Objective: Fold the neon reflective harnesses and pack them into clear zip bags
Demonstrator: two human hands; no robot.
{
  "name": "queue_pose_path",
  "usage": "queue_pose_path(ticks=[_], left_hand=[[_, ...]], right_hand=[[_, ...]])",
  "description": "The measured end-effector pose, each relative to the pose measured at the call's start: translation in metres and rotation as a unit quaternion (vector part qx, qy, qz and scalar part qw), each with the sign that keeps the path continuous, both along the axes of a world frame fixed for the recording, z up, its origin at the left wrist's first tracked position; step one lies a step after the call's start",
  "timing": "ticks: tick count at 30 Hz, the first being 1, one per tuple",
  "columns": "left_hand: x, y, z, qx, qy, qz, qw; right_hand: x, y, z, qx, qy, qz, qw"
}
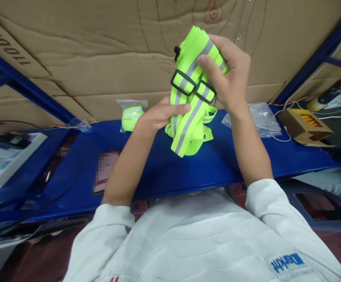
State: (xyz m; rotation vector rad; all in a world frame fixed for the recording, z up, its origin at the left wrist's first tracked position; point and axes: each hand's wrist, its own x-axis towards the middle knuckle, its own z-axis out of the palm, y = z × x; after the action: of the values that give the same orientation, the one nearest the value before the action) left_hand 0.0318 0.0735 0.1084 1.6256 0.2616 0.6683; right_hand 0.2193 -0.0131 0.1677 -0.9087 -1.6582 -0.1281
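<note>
A bundle of neon-yellow reflective straps (188,113) with grey stripes and two black slide buckles is held up over the blue table. My right hand (229,72) grips its upper end, thumb across the front and fingers behind. Lower down, my left hand (164,113) is closed on the bundle's left side, with a finger lying over the front; its other fingers are partly hidden. Loose strap loops hang below the hands. Behind my left wrist, a clear zip bag (132,113) with a folded neon strap inside lies on the table.
Cardboard (106,47) walls the back of the blue table (170,176). A phone (107,170) lies beside my left forearm. Clear plastic bags (263,119) and an open cardboard box (305,127) are on the right. Cables and a white box (8,164) are at left.
</note>
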Motion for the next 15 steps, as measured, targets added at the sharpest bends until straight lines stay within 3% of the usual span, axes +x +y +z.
queue_pose_path(ticks=[5,8,10,13,15], left_hand=[[0.000,-0.004,0.007,0.109,0.039,0.075,0.990],[-0.004,0.001,0.011,0.181,0.061,0.103,0.976],[-0.007,0.003,0.014,0.202,0.070,0.102,0.972],[-0.010,0.002,0.014,0.214,0.078,0.095,0.969],[-0.012,0.002,0.013,0.207,0.072,0.095,0.971]], right_hand=[[0.002,0.004,0.002,-0.013,0.026,-0.004,1.000],[0.002,0.009,0.002,-0.110,0.093,0.032,0.989],[0.002,0.017,-0.002,-0.223,0.159,0.109,0.956],[0.000,0.033,-0.013,-0.366,0.207,0.242,0.875],[-0.001,0.042,-0.020,-0.351,0.195,0.221,0.889]])
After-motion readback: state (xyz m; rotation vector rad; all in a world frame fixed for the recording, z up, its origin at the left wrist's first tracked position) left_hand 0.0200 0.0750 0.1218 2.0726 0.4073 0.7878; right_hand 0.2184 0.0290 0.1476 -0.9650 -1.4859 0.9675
